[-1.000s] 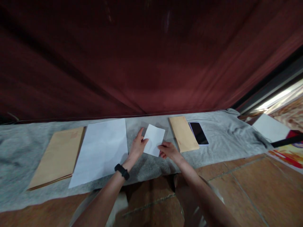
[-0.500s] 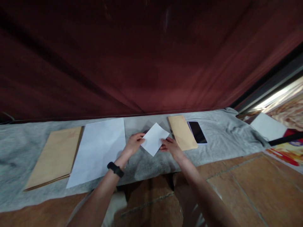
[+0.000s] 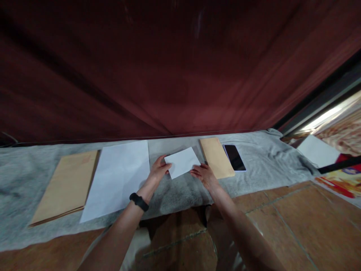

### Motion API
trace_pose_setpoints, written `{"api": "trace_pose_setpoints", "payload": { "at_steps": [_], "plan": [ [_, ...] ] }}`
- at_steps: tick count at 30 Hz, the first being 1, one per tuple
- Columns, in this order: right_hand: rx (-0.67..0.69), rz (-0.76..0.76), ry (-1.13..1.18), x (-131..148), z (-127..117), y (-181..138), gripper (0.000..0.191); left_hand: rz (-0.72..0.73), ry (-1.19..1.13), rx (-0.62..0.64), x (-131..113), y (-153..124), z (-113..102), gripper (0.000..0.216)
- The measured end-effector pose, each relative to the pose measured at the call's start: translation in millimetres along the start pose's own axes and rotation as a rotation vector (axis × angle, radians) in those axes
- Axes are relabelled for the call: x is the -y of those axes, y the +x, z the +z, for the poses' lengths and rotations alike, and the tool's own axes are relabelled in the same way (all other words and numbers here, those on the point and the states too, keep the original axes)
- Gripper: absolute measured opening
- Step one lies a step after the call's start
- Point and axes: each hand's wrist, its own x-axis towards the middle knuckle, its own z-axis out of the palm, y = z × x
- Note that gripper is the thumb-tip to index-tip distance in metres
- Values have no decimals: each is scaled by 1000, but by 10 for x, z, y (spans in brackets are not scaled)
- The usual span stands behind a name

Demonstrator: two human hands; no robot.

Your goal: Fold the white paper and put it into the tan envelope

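Note:
A small white folded-looking sheet of paper [image 3: 182,162] is held between my two hands, a little above the grey cloth [image 3: 172,195]. My left hand [image 3: 159,168] pinches its left edge, thumb on top. At the lower right corner, my right hand [image 3: 203,174] has its fingertips on the paper, with the fingers partly under it. Just right of the paper lies a small stack of brown envelopes [image 3: 217,158]. Left of my left hand, larger white paper [image 3: 118,177] lies flat on the cloth.
Larger brown envelopes [image 3: 66,184] are stacked at the far left. A phone [image 3: 235,158] lies beside the small envelopes. A dark red curtain [image 3: 175,94] hangs behind the cloth. Brown floor tiles [image 3: 304,222] show in front, and a white panel [image 3: 318,150] stands at right.
The small white paper has turned between my hands, from a diamond angle to lying nearly lengthwise across. My fingers have shifted along its edges; the surrounding things stay put.

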Motion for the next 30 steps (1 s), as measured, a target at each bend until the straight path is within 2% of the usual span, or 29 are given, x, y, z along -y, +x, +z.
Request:
{"api": "trace_pose_setpoints", "payload": {
  "at_steps": [4,7,9,11,13,15,17,21,23,26,30],
  "plan": [
    [-17,-19,-162,-17,-33,13,23,155,258,12,0,34,-21,73],
    [-79,-69,-302,-10,-84,-52,14,268,403,9,-12,72,-24,71],
    [-155,-198,-498,11,-100,-133,20,273,429,22,-13,92,-7,65],
    [-236,-407,-851,47,-92,-216,24,268,438,27,-9,107,16,63],
    [-294,-577,-1188,85,-71,-270,25,270,467,27,-3,116,36,70],
    [-319,-651,-1353,102,-48,-283,25,273,499,36,3,121,46,78],
    [-278,-702,-1366,79,-23,-259,26,273,498,40,8,126,50,82],
    [-37,-796,-1197,-83,72,-187,35,268,500,26,19,132,59,82],
    [37,-820,-1193,-178,136,-170,40,271,523,21,25,126,70,83],
    [70,-831,-1258,-280,207,-175,44,275,548,18,30,106,89,84],
    [42,-794,-1319,-338,235,-202,47,301,612,-1,20,71,102,80]
  ]
}}
